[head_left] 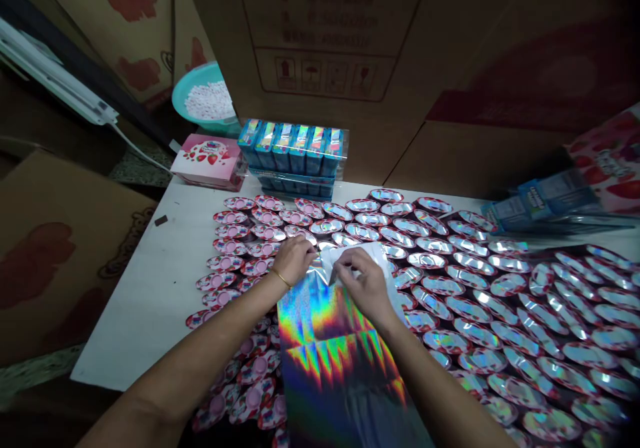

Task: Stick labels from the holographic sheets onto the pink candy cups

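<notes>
A long holographic foil sheet [340,348] lies on the white table [160,281], running from the bottom edge up to my hands. My left hand [294,259], with a thin gold bracelet at the wrist, is closed and pinches the sheet's far left corner. My right hand [361,277] is closed on the far edge just to the right, where the foil is folded or peeled up and shows a white underside. Around and under the sheet lie several rows of oval pink-rimmed foil lids [450,281], overlapping like scales.
A clear-wrapped pack of blue boxes [295,151] and a pink strawberry box [207,160] stand at the table's far edge. Behind them are a teal basin of white pieces [205,98] and large cardboard cartons [325,35]. Blue packs [540,201] lie at right.
</notes>
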A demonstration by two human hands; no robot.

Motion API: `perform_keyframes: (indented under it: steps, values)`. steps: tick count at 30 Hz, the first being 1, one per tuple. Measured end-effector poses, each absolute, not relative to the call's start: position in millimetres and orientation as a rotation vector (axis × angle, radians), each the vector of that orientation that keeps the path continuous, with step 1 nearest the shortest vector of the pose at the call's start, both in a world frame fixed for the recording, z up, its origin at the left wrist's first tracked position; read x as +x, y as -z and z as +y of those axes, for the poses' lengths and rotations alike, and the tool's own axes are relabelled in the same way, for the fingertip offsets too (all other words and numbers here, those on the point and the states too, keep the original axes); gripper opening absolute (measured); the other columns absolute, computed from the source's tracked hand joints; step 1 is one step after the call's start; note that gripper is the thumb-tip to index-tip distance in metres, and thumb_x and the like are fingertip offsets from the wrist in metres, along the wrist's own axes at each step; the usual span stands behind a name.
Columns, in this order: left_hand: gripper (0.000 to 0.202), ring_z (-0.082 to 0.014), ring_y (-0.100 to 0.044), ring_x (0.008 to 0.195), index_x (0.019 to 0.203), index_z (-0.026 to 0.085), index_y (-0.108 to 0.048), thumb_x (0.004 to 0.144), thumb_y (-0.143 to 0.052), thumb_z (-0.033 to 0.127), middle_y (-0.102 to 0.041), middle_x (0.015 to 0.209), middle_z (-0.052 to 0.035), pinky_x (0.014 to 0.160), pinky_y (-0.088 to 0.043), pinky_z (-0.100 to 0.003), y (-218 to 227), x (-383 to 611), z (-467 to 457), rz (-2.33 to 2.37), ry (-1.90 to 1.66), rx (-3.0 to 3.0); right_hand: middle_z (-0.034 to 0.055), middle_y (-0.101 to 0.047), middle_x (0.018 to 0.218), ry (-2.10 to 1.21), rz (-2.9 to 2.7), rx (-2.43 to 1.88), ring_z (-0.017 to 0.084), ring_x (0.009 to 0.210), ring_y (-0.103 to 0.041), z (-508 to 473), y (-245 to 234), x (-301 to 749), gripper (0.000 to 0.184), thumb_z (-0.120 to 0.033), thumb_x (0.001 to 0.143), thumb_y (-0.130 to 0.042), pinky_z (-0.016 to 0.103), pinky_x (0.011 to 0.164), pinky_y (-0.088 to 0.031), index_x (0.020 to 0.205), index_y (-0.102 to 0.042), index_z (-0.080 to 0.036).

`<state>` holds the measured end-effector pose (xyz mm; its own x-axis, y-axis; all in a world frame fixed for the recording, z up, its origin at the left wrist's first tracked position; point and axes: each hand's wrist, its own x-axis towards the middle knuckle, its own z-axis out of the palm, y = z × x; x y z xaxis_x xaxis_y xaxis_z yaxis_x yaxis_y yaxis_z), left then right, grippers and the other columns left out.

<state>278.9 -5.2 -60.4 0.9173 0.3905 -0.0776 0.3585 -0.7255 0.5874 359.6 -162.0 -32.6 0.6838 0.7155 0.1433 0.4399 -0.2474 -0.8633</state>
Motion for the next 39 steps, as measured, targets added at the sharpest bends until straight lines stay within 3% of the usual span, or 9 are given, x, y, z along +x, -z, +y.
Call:
perform_keyframes:
  steps: [3,7,9,12,17,22,31,36,39]
  values:
    - [0.016,-0.0182,-0.054,0.087,0.079,0.017,-0.064,0.076,-0.054,0.029,-0.062,0.087,-0.0058,0.08,-0.039,-0.032,57.2,280.0,-4.1,0.538,-0.175,2.247,0.0004,-0.058,0.072,-0.534,-0.502,-1.682,0.013,0.067,-0.052,-154.0,18.6,373.0,0.015,-0.032,0.074,-0.055,0.025,0.061,-0.041,0.067,-0.059,-0.019]
    - [0.042,-0.0141,-0.058,0.072,0.091,0.014,-0.063,0.081,-0.041,0.048,-0.064,0.08,-0.0065,0.063,-0.043,-0.025,47.0,286.2,-1.1,0.696,-0.146,1.519,-0.0024,-0.056,0.061,-0.609,-0.16,-1.524,0.009,0.054,-0.047,-133.3,26.0,383.8,0.02,-0.037,0.066,-0.062,0.023,0.053,-0.037,0.069,-0.061,-0.017]
    - [0.043,-0.0115,-0.057,0.064,0.095,0.014,-0.061,0.074,-0.051,0.05,-0.064,0.076,-0.0051,0.055,-0.041,-0.022,44.6,289.4,2.5,0.745,-0.11,1.265,-0.0028,-0.056,0.058,-0.606,-0.02,-1.479,0.009,0.051,-0.046,-122.4,33.8,382.4,0.023,-0.039,0.064,-0.063,0.022,0.05,-0.035,0.07,-0.061,-0.017]
    - [0.038,-0.0084,-0.054,0.057,0.091,0.014,-0.06,0.062,-0.067,0.037,-0.062,0.07,-0.0013,0.052,-0.041,-0.02,47.2,294.3,13.1,0.81,-0.134,1.16,-0.0017,-0.059,0.061,-0.536,0.055,-1.445,0.011,0.054,-0.05,-106.9,46.0,376.4,0.026,-0.04,0.062,-0.063,0.023,0.053,-0.038,0.073,-0.062,-0.016]
    - [0.033,-0.0094,-0.056,0.058,0.091,0.011,-0.056,0.06,-0.065,0.02,-0.061,0.065,0.0011,0.058,-0.045,-0.022,60.1,314.0,50.1,0.829,-0.345,1.34,0.0023,-0.062,0.07,-0.129,-0.027,-1.733,0.016,0.069,-0.053,-71.0,64.5,368.9,0.022,-0.038,0.066,-0.059,0.03,0.068,-0.041,0.07,-0.065,-0.017]
    - [0.039,-0.0126,-0.058,0.058,0.099,0.011,-0.056,0.061,-0.063,0.019,-0.062,0.063,0.0001,0.062,-0.045,-0.025,70.1,344.2,89.7,0.923,-0.331,1.897,0.0081,-0.061,0.075,0.183,0.024,-2.098,0.024,0.077,-0.05,-31.8,72.5,364.7,0.015,-0.029,0.071,-0.054,0.038,0.07,-0.036,0.065,-0.063,-0.02]
    - [0.032,-0.0186,-0.06,0.079,0.102,0.016,-0.058,0.071,-0.054,0.02,-0.065,0.077,-0.0043,0.074,-0.043,-0.027,72.0,357.9,87.4,0.866,-0.214,2.441,0.0119,-0.057,0.081,0.226,-0.045,-2.415,0.027,0.085,-0.045,-18.2,86.5,363.6,0.016,-0.024,0.074,-0.047,0.041,0.071,-0.032,0.066,-0.06,-0.018]
    - [0.036,-0.02,-0.057,0.09,0.103,0.015,-0.056,0.068,-0.058,0.019,-0.056,0.105,-0.0115,0.08,-0.041,-0.027,65.5,360.2,86.0,1.019,-0.203,2.466,0.0103,-0.058,0.086,0.016,-0.085,-2.556,0.027,0.087,-0.048,-20.0,70.8,374.0,0.013,-0.022,0.069,-0.052,0.041,0.074,-0.033,0.077,-0.061,-0.016]
    - [0.032,-0.0179,-0.056,0.09,0.103,0.012,-0.056,0.072,-0.054,0.02,-0.057,0.101,-0.011,0.08,-0.04,-0.026,51.8,343.1,88.1,1.107,-0.282,2.376,0.0086,-0.059,0.086,-0.031,-0.261,-2.45,0.023,0.084,-0.05,-46.8,56.3,385.4,0.017,-0.018,0.071,-0.049,0.038,0.074,-0.036,0.082,-0.062,-0.017]
